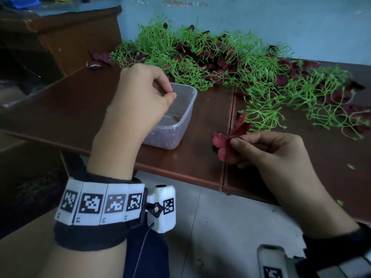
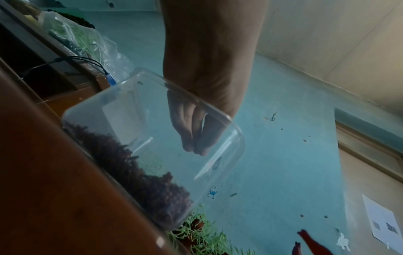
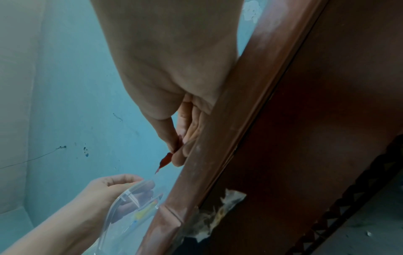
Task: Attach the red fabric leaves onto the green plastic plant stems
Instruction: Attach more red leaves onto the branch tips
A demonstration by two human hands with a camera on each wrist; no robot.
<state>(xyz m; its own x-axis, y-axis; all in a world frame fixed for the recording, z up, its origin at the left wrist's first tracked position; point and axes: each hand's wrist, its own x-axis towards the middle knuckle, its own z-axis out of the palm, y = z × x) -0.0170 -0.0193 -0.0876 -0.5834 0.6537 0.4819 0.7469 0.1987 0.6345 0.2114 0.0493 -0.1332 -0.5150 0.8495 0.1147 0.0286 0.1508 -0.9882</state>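
A red fabric leaf [image 1: 221, 144] is pinched between thumb and forefinger of my right hand [image 1: 232, 141], just above the table's front edge; the right wrist view shows its tip [image 3: 165, 160] sticking out below the hand [image 3: 176, 151]. My left hand [image 1: 171, 95] hovers over a clear plastic tub [image 1: 189, 109], thumb and fingertips pressed together [image 2: 194, 150] inside its rim [image 2: 218, 110]. I see nothing between them. Small dark red pieces [image 2: 130, 163] cover the tub floor. Green plastic stems [image 1: 200, 57] lie tangled with dark red leaves at the back.
The brown wooden table [image 1: 200, 157] has a seam running front to back right of the tub. More green stems [image 1: 301, 101] spread over the right half. A wooden cabinet [image 1: 70, 37] stands at the back left, before a blue wall.
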